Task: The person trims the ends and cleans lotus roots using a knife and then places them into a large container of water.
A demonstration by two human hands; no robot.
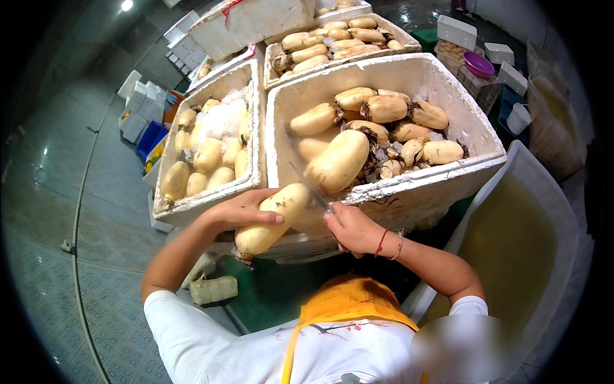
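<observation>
My left hand (249, 209) grips a lotus root segment (273, 221), its thumb across the side and its dark trimmed node pointing down. In my right hand (352, 228) is a knife (316, 192); its thin blade points up and left, beside the upper end of the held root. Just beyond the blade a large lotus root segment (338, 161) leans at the near wall of a white foam box (431, 185). Several more segments with dark nodes, ice and trimmings lie inside that box. Part of the knife handle is hidden by my fingers.
At the left, a foam box (259, 125) holds lotus roots under crushed ice (223, 115). Another foam box (343, 60) of roots stands behind. At the right is a large white tub (566, 230) of murky water. A hose (76, 269) runs along the tiled floor.
</observation>
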